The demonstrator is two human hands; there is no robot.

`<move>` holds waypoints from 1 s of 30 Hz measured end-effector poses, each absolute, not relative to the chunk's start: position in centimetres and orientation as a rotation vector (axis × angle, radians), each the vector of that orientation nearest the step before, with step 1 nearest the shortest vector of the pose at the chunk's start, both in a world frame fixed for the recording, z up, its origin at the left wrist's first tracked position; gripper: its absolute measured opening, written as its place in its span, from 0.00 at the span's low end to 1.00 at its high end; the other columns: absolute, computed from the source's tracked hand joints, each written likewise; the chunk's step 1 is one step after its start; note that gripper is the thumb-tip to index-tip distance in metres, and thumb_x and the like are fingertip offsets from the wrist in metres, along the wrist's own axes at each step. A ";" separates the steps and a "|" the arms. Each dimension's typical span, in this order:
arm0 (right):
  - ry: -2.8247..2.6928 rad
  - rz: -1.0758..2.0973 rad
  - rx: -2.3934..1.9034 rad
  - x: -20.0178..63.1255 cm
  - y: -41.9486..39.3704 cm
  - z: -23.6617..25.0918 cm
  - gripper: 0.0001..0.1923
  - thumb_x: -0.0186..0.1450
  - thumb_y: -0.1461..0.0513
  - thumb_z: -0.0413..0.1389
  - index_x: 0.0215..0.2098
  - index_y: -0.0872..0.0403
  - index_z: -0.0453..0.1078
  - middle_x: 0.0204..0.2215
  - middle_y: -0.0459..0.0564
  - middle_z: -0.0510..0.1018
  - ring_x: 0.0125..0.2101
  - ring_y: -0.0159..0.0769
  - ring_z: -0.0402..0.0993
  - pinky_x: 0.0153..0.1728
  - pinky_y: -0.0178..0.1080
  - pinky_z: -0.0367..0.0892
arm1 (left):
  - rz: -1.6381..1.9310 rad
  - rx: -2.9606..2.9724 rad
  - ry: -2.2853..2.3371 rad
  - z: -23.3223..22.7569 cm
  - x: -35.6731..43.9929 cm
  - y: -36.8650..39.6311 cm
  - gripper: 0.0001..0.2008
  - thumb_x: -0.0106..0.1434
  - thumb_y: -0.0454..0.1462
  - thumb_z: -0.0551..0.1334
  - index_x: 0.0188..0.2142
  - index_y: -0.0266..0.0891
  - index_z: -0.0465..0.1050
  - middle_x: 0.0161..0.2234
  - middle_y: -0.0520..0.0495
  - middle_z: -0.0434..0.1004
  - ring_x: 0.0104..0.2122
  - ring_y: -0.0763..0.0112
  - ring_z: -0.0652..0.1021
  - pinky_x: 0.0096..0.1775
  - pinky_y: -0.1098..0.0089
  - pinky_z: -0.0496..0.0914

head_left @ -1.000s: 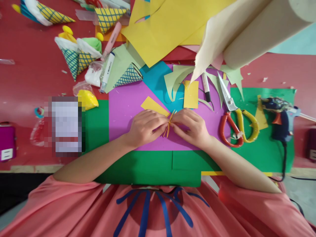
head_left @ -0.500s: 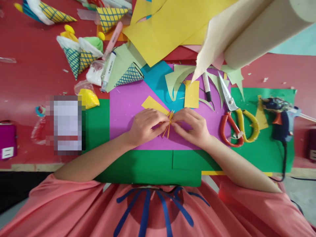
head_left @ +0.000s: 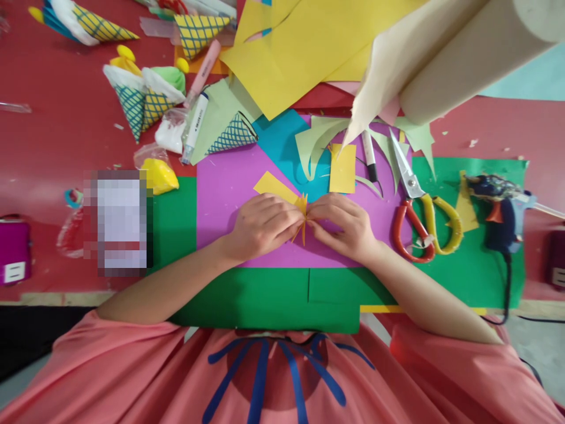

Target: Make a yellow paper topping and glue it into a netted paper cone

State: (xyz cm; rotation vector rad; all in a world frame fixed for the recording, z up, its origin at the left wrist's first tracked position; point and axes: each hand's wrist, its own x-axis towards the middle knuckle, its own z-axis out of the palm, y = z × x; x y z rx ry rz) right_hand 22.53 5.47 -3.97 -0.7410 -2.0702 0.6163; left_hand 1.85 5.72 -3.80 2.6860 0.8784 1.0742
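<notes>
Between my two hands is a small yellow paper piece (head_left: 303,205) with narrow pointed strips fanning up and down. My left hand (head_left: 268,227) pinches it from the left, fingertips closed. From the right, the fingertips of my right hand (head_left: 342,227) pinch it too, nearly touching the left ones. Its middle is hidden by the fingers. Both hands are over a purple sheet (head_left: 220,200). Just beyond the left hand lies a yellow paper strip (head_left: 276,185), and beyond the right hand a yellow rectangle of paper (head_left: 343,169).
Scissors (head_left: 412,188) with red and yellow handles lie right of my hands, and a glue gun (head_left: 507,218) farther right. A paper roll (head_left: 468,59) hangs over the back right. Left are a phone (head_left: 121,224), a bag of yellow clay (head_left: 159,176) and paper cones (head_left: 128,100).
The yellow paper piece has turned slightly between my fingertips, so its upper strips show broader. My hands have stayed in nearly the same place.
</notes>
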 end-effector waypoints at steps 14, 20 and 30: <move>-2.173 0.537 -0.770 22.7 6.3 -4.7 0.04 0.66 0.65 0.55 0.39 0.52 0.70 0.33 0.52 0.81 0.34 0.39 0.76 0.35 0.43 0.72 | 0.874 2.541 1.074 -4.5 2.3 6.0 0.03 0.65 0.33 0.60 0.34 0.39 0.71 0.28 0.52 0.80 0.29 0.72 0.77 0.35 0.70 0.69; -2.199 0.509 -0.762 22.7 6.4 -4.9 0.04 0.66 0.65 0.54 0.39 0.53 0.71 0.33 0.53 0.81 0.33 0.39 0.76 0.35 0.43 0.71 | 0.846 2.527 1.069 -4.6 2.3 6.1 0.04 0.65 0.32 0.59 0.34 0.39 0.72 0.29 0.50 0.80 0.30 0.72 0.78 0.35 0.70 0.69; -2.239 0.496 -0.820 22.7 6.3 -5.1 0.06 0.67 0.64 0.53 0.39 0.53 0.72 0.33 0.53 0.81 0.33 0.40 0.75 0.34 0.43 0.70 | 0.817 2.578 1.091 -4.6 2.3 6.2 0.04 0.64 0.33 0.59 0.34 0.39 0.74 0.30 0.50 0.81 0.32 0.70 0.78 0.37 0.68 0.72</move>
